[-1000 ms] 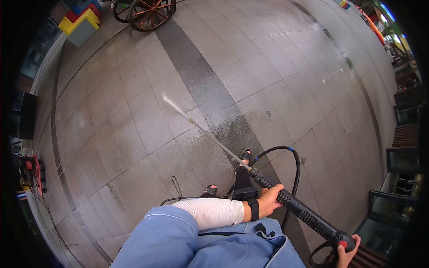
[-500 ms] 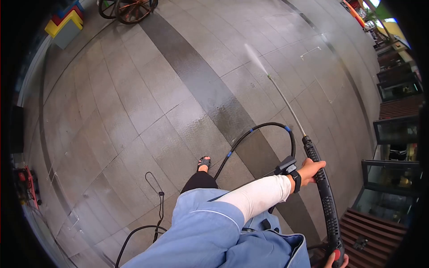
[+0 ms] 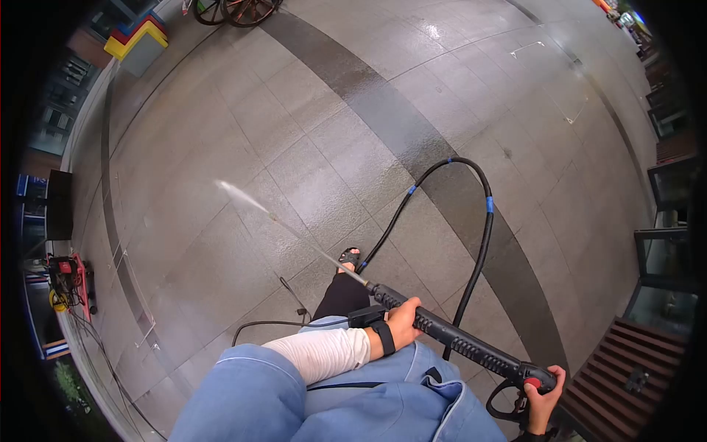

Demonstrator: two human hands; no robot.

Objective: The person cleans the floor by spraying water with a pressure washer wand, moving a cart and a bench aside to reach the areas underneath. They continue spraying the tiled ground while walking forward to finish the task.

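A black pressure-washer gun (image 3: 471, 348) with a long thin metal lance (image 3: 317, 249) lies across the lower part of the view, the lance pointing to the upper left. White spray (image 3: 239, 195) leaves its tip over the wet grey paving. My left hand (image 3: 403, 323) is wrapped round the front of the black barrel, a black strap and small device at its wrist. At the rear end, my right hand (image 3: 543, 398) grips the handle by the red part, beside the trigger guard. A black hose (image 3: 482, 250) with blue bands loops up beyond the gun.
A slatted brown bench (image 3: 618, 376) stands at the lower right. Wooden cart wheels (image 3: 247, 9) and a yellow-edged box (image 3: 140, 48) are at the top left. A red machine (image 3: 68, 276) stands at the far left, with a cable trailing down. My sandalled foot (image 3: 349, 258) is near the lance.
The lance and its spray have swung from the upper right to the left. Both hands remain on the gun; my left hand has moved left and down, and the rear of the gun has risen.
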